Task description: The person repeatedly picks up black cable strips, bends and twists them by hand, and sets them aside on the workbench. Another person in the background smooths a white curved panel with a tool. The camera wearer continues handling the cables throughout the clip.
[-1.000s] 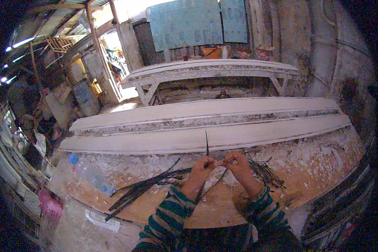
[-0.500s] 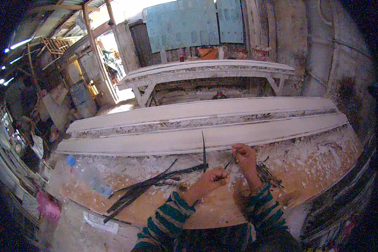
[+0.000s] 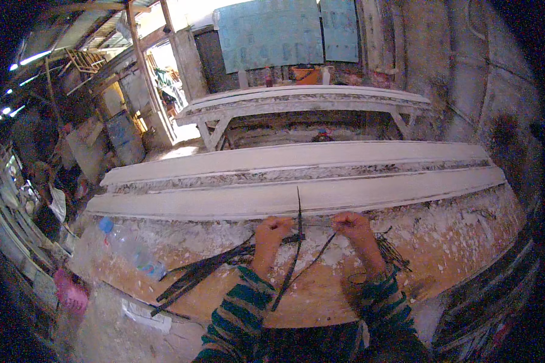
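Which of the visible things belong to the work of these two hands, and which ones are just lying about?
Seemingly in use:
long dark strip, close to the left hand
thinner dark strip, reaching toward the right hand
dark strip pile, probably supply

Apparently just lying about:
plastic bottle
pink container
orange container, far back

A brown wooden tabletop [image 3: 321,301], crusted with flaky white residue [image 3: 445,227]; two long off-white boards [image 3: 242,202] stretch across its far side, a blue-capped clear plastic bottle [image 3: 127,247] lies left, long flat black strips [image 3: 192,279] fanning beside it, thin dark strands [image 3: 393,254] right.
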The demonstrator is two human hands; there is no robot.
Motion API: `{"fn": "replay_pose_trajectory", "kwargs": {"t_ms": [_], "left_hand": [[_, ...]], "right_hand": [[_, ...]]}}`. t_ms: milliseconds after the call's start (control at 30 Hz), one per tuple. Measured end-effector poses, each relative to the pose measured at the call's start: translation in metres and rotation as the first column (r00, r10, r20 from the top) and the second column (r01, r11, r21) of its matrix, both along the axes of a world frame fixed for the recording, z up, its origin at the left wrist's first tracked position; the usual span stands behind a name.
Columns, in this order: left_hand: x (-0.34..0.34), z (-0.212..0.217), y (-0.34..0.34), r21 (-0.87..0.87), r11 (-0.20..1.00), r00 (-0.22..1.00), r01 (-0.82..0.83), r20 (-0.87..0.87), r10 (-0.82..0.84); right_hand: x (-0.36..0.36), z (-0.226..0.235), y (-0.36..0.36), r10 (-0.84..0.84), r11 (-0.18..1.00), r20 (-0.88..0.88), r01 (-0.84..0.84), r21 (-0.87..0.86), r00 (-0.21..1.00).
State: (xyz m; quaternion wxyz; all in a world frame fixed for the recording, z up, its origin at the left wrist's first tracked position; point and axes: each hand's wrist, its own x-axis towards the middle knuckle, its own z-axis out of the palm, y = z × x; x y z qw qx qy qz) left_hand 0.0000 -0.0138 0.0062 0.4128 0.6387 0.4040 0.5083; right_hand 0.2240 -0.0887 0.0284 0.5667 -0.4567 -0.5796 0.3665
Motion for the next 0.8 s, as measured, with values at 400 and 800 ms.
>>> {"fn": "replay_pose_trajectory", "kwargs": {"t_ms": [400, 800], "left_hand": [[-0.001, 0.008, -0.006, 0.12, 0.97, 0.975, -0.212, -0.036, 0.217], [0.016, 0.007, -0.023, 0.162, 0.96, 0.962, 0.228, -0.188, -0.197]], "right_hand": [[-0.042, 0.011, -0.018, 0.416, 0.898, 0.228, -0.437, 0.049, 0.88], [-0.026, -0.002, -0.003, -0.174, 0.967, 0.211, 0.126, 0.221, 0.962]]}}
